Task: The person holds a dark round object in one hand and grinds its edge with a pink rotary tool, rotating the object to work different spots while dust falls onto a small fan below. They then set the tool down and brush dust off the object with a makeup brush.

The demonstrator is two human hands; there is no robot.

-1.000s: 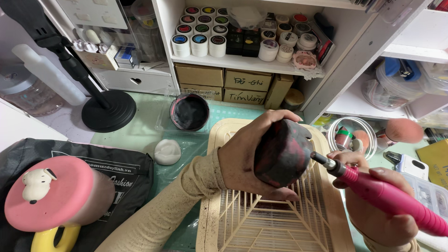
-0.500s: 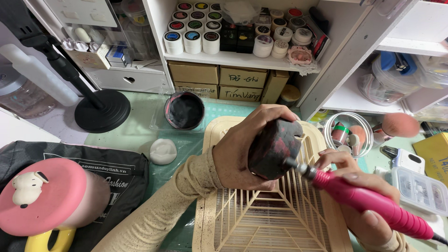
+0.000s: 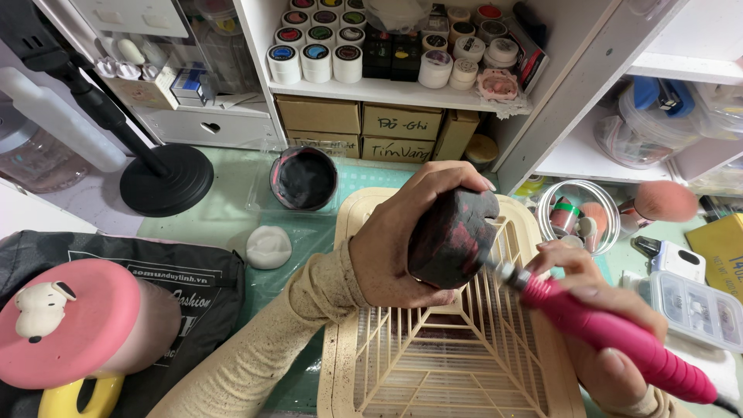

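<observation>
My left hand [image 3: 398, 232] grips a dark rounded lump [image 3: 449, 232], black with red smears, held above a beige slatted tray [image 3: 356, 364]. My right hand [image 3: 600, 310] holds a pink pen-shaped rotary tool [image 3: 619, 337]; its metal tip touches the lump's right side. Both hands hover over the tray's grid, and my left sleeve is cream with dark specks.
A round pot of black and red paste [image 3: 303, 178] sits behind the tray, a white lump [image 3: 268, 248] to its left. A black stand base [image 3: 166, 179], a pink cushion [image 3: 77, 325], a black bag [image 3: 178, 279], a glass jar [image 3: 576, 209] and shelves of small jars [image 3: 387, 46] surround the green mat.
The view has shifted slightly; the lump has turned a little in my left hand and the tool tip stays against its right side.
</observation>
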